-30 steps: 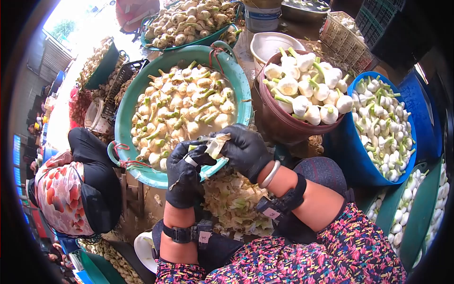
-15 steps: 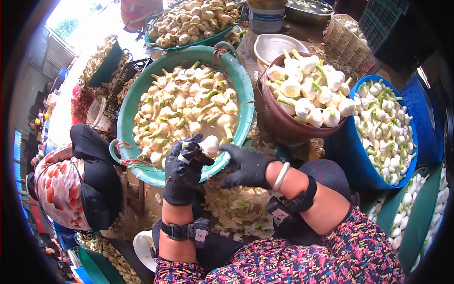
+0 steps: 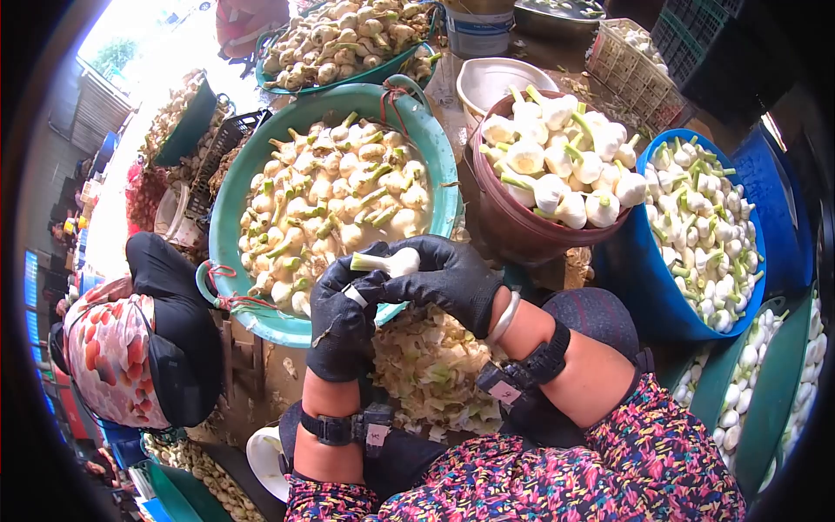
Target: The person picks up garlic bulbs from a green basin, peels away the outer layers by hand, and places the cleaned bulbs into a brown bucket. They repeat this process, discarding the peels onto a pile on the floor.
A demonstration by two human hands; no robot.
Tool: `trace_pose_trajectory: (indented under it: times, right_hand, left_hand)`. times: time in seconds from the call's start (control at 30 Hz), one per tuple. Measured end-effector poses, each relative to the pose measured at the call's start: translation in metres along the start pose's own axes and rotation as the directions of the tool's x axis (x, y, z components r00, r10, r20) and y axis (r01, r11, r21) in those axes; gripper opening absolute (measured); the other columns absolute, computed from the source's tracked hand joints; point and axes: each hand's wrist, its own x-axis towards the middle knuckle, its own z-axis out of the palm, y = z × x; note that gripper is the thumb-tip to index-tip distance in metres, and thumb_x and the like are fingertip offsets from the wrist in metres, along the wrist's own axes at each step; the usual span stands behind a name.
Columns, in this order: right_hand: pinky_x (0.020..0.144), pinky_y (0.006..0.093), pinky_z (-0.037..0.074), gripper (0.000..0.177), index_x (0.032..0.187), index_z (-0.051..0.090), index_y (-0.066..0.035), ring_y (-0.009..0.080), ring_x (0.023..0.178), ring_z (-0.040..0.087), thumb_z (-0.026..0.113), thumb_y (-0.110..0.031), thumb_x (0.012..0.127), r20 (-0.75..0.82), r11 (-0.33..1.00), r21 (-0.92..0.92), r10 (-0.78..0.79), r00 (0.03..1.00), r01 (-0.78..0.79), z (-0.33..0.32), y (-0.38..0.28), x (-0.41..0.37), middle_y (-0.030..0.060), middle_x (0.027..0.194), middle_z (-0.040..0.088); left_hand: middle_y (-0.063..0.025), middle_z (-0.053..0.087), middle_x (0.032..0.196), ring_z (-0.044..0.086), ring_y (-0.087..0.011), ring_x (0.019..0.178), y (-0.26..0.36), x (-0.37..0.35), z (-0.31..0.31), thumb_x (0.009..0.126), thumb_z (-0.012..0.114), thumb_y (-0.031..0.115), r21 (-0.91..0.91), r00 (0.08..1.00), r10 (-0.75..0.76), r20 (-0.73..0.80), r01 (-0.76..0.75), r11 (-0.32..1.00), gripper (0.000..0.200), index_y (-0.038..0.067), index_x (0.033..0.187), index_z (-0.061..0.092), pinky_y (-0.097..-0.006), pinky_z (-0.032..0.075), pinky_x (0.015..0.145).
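Note:
Both hands wear black gloves and meet over the near rim of a green tub (image 3: 448, 187) of garlic in cloudy water. A white garlic bulb (image 3: 403, 262) with a short green stem lies between them, stem toward the left. My left hand (image 3: 346, 304) has its fingers closed round the stem side. My right hand (image 3: 445, 283) curls its fingers against the bulb's right side. Peeled skins (image 3: 435, 365) lie in a heap below the hands. A maroon bucket (image 3: 539, 228) heaped with clean white bulbs stands right of the tub.
A blue bin (image 3: 696, 322) of white garlic stands at the right, beside green containers (image 3: 718, 391). Behind are a white basin (image 3: 500, 78), a beige crate (image 3: 635, 74) and another garlic tub (image 3: 335, 80). A person (image 3: 130, 348) in a flowered garment sits at the left.
My right hand has moved left and closed onto the bulb, meeting my left hand. The bulb has turned, and its stem now shows pointing left. The view has shifted slightly.

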Motion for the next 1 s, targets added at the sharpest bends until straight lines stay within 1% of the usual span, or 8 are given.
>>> trace_pose_trajectory:
  times: [0.17,0.37,0.47,0.53,0.67,0.83,0.9,1.0]
  right_hand:
    - [0.077,0.025,0.049,0.042,0.103,0.056,-0.001,0.0101,0.086,0.058,0.078,-0.008,0.068,-0.061,0.993,0.082,0.087,0.994,-0.082,0.001,-0.001,0.002,0.0037,0.095,0.062]
    - [0.075,0.0252,0.049,0.044,0.102,0.053,-0.002,0.0094,0.084,0.056,0.078,-0.005,0.065,-0.024,0.97,-0.153,-0.195,0.981,0.189,0.001,0.007,0.006,0.0034,0.091,0.06]
    - [0.065,0.0231,0.049,0.032,0.098,0.056,-0.004,0.0081,0.073,0.056,0.073,-0.017,0.075,-0.035,0.988,0.032,-0.15,0.988,0.151,0.001,0.006,0.004,0.0032,0.083,0.06]
    - [0.05,0.0214,0.044,0.027,0.092,0.059,-0.006,0.0083,0.059,0.055,0.059,-0.032,0.085,0.116,0.939,0.227,0.238,0.964,-0.259,-0.007,-0.002,0.001,0.0026,0.073,0.059]
    - [0.039,0.0234,0.038,0.037,0.085,0.061,-0.007,0.0114,0.048,0.051,0.048,-0.041,0.091,0.204,0.803,0.277,0.488,0.849,-0.528,-0.009,-0.008,0.003,0.0024,0.062,0.056]
    - [0.045,0.0246,0.042,0.04,0.089,0.057,-0.003,0.0112,0.052,0.054,0.059,-0.043,0.085,-0.204,0.981,-0.048,0.175,0.963,-0.188,0.0,0.021,0.009,0.005,0.064,0.058]
    - [0.052,0.0198,0.045,0.031,0.097,0.056,-0.003,0.0077,0.062,0.056,0.063,-0.031,0.085,-0.105,0.907,-0.335,-0.305,0.947,0.255,0.004,0.031,0.008,0.0031,0.077,0.061]
    - [0.052,0.0181,0.043,0.033,0.102,0.054,-0.003,0.0046,0.064,0.054,0.069,-0.024,0.081,-0.02,0.987,-0.162,0.015,1.0,-0.018,0.001,-0.01,-0.004,0.0019,0.08,0.061]
  left_hand:
    - [-0.0151,0.063,0.099,0.061,-0.0207,0.092,0.008,-0.004,-0.003,0.08,0.055,0.003,0.189,0.996,0.078,0.037,-0.084,0.978,0.031,-0.006,0.11,0.056,-0.03,0.05,0.082]
    - [-0.0136,0.064,0.098,0.063,-0.02,0.086,0.01,-0.004,0.006,0.076,0.06,-0.002,0.122,0.999,0.034,-0.037,-0.029,0.992,0.029,-0.004,0.105,0.059,-0.0282,0.05,0.079]
    - [-0.0121,0.065,0.094,0.063,-0.0182,0.081,0.011,-0.006,-0.001,0.073,0.063,-0.003,0.118,0.999,-0.03,0.016,0.028,0.993,0.029,-0.005,0.102,0.06,-0.0274,0.051,0.075]
    - [-0.0114,0.065,0.092,0.063,-0.0173,0.079,0.016,-0.009,0.002,0.072,0.063,-0.003,0.227,1.0,-0.014,0.02,0.009,0.974,0.028,-0.005,0.1,0.061,-0.0272,0.051,0.073]
    - [-0.013,0.064,0.087,0.063,-0.0193,0.073,0.012,-0.01,0.002,0.071,0.057,0.001,0.296,0.999,0.022,0.042,-0.034,0.955,0.027,-0.005,0.096,0.061,-0.0308,0.053,0.072]
    - [-0.0096,0.065,0.087,0.062,-0.0152,0.075,0.01,-0.008,0.004,0.076,0.057,0.001,0.115,1.0,-0.009,0.03,0.006,0.993,0.021,-0.007,0.095,0.061,-0.0273,0.05,0.07]
    - [-0.0104,0.064,0.086,0.063,-0.0175,0.073,0.011,-0.006,0.008,0.076,0.057,0.004,0.434,0.959,0.254,0.125,-0.283,0.856,0.021,-0.007,0.094,0.06,-0.0283,0.051,0.068]
    - [-0.0118,0.064,0.084,0.063,-0.0209,0.074,0.016,-0.009,0.001,0.075,0.057,0.008,0.201,0.997,-0.006,0.083,-0.01,0.98,0.022,-0.005,0.092,0.06,-0.0307,0.053,0.065]
